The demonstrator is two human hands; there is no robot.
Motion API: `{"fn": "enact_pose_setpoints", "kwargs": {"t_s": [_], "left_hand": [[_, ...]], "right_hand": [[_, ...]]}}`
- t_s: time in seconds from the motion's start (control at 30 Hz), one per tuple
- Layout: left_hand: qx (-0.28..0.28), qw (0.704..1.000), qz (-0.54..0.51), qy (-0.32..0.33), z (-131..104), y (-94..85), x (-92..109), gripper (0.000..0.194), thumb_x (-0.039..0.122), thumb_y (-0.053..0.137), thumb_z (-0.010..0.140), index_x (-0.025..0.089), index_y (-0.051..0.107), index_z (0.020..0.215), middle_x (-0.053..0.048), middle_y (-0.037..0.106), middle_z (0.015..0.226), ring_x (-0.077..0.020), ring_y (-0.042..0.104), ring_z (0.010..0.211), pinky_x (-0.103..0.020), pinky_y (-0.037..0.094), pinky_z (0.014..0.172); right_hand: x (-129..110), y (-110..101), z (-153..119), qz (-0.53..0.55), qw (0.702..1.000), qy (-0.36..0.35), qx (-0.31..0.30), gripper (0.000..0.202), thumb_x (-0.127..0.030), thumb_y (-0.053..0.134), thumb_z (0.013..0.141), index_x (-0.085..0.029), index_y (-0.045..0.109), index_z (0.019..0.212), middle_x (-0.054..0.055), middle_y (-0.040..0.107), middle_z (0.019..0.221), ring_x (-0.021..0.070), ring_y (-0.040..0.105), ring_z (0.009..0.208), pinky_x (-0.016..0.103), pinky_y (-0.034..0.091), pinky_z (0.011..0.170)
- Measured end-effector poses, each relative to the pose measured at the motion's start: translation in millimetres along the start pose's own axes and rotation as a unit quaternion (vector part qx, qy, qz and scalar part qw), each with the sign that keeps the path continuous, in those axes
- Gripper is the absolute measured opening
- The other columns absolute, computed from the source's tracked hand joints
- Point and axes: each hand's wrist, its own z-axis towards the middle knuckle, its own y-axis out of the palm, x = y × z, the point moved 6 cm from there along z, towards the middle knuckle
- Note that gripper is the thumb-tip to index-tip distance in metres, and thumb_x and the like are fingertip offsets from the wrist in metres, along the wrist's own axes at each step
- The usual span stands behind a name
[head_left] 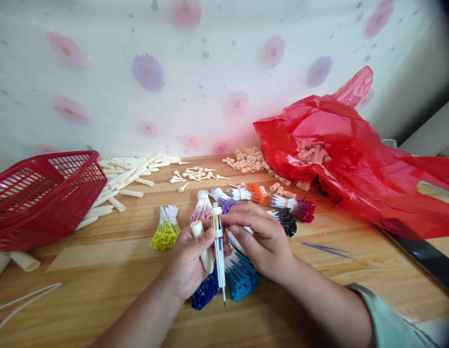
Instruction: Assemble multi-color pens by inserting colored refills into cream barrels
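Observation:
My left hand (186, 263) is closed, its thumb pressing a cream pen barrel (197, 229) against the fingers. Beside that barrel stands the inner part of a multicolour pen (217, 237), with a cream top, coloured sliders and several white refills, one tip reaching lower than the others. Its middle rests against my left fingertips. My right hand (262, 237) has curled fingers at the upper side of this pen core, seemingly gripping it. Beneath the hands lie refill bundles with dark blue tips (205, 289) and light blue tips (242, 275), partly covered.
More refill bundles, including yellow (165, 227), black (285, 220) and dark red ones (297, 207), lie around. A red basket (46, 193) and cream barrels (126, 179) are left. Small cream parts (193, 173), a red bag (336, 145) and tweezers (328, 249) are farther right.

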Motion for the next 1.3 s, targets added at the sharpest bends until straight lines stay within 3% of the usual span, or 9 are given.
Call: {"fn": "enact_pose_setpoints", "kwargs": {"t_s": [0.17,0.3,0.43,0.53,0.7,0.8,0.9,1.03,1.3], "left_hand": [[-0.031,0.999,0.018,-0.017,-0.4,1.9,-3.5,0.020,0.020,0.081,0.065,0.015,0.068,0.079,-0.003,0.070,0.066,-0.0126,0.065,0.058,-0.022,0.056,0.057],[-0.052,0.997,0.041,-0.027,-1.4,4.2,-6.3,0.021,0.023,0.081,0.065,0.014,0.066,0.076,-0.003,0.069,0.063,-0.0123,0.065,0.056,-0.021,0.055,0.056],[-0.053,0.997,0.057,-0.013,-1.8,3.9,-6.1,0.020,0.024,0.081,0.066,0.013,0.067,0.076,-0.002,0.068,0.063,-0.0117,0.064,0.056,-0.021,0.054,0.056],[-0.050,0.997,0.065,-0.006,-2.1,2.9,-6.1,0.022,0.024,0.080,0.068,0.013,0.068,0.082,-0.003,0.068,0.065,-0.0119,0.064,0.058,-0.020,0.053,0.057],[-0.071,0.995,0.070,-0.005,-1.6,4.9,-7.0,0.019,0.024,0.079,0.068,0.013,0.069,0.080,-0.003,0.068,0.065,-0.0121,0.064,0.059,-0.021,0.053,0.058],[-0.091,0.993,0.072,-0.010,-1.5,6.6,-7.5,0.018,0.025,0.079,0.069,0.014,0.068,0.078,-0.004,0.069,0.063,-0.0120,0.065,0.058,-0.020,0.052,0.057],[-0.101,0.992,0.074,-0.019,-2.2,7.6,-8.6,0.019,0.028,0.079,0.069,0.013,0.069,0.077,-0.004,0.069,0.062,-0.0121,0.065,0.056,-0.019,0.052,0.055],[-0.085,0.993,0.064,-0.046,-3.7,7.6,-12.7,0.020,0.030,0.076,0.072,0.012,0.070,0.080,-0.005,0.070,0.066,-0.0132,0.066,0.056,-0.021,0.055,0.055],[-0.041,0.995,0.077,-0.041,-4.3,3.9,-11.3,0.026,0.031,0.078,0.070,0.011,0.069,0.083,-0.005,0.070,0.067,-0.0121,0.065,0.055,-0.022,0.056,0.056]], "right_hand": [[4.6,-3.3,6.0,-0.030,0.999,0.023,-0.012,0.029,-0.011,0.051,0.087,-0.021,0.063,0.111,0.008,0.062,0.096,0.0181,0.059,0.091,0.035,0.052,0.077],[16.6,-1.4,8.1,0.041,0.994,0.097,-0.036,0.023,-0.015,0.051,0.087,-0.021,0.063,0.107,0.007,0.057,0.100,0.0181,0.058,0.094,0.035,0.053,0.079],[25.2,7.3,5.2,0.225,0.953,0.197,-0.046,0.012,-0.021,0.053,0.086,-0.020,0.059,0.096,0.002,0.053,0.091,0.0120,0.060,0.066,0.028,0.055,0.057],[24.3,13.9,3.3,0.301,0.925,0.224,-0.061,0.010,-0.027,0.053,0.087,-0.020,0.054,0.094,0.000,0.053,0.087,0.0091,0.058,0.052,0.025,0.052,0.045],[25.3,8.8,5.1,0.265,0.939,0.217,-0.028,0.014,-0.034,0.059,0.084,-0.021,0.056,0.088,0.001,0.056,0.089,0.0114,0.060,0.062,0.027,0.054,0.053],[28.3,10.8,4.7,0.272,0.936,0.220,-0.049,0.021,-0.037,0.066,0.080,-0.023,0.057,0.093,0.001,0.059,0.086,0.0145,0.062,0.071,0.029,0.055,0.059],[31.6,13.2,3.0,0.294,0.927,0.221,-0.067,0.027,-0.037,0.069,0.079,-0.024,0.058,0.100,-0.001,0.061,0.078,0.0138,0.061,0.065,0.029,0.054,0.056],[34.3,9.8,1.8,0.276,0.935,0.218,-0.045,0.022,-0.034,0.067,0.081,-0.024,0.061,0.099,-0.003,0.061,0.074,0.0104,0.058,0.056,0.026,0.051,0.053],[38.3,5.0,1.7,0.193,0.954,0.229,0.005,0.025,-0.037,0.070,0.078,-0.019,0.061,0.092,-0.001,0.059,0.073,0.0102,0.057,0.058,0.026,0.049,0.058]]}}
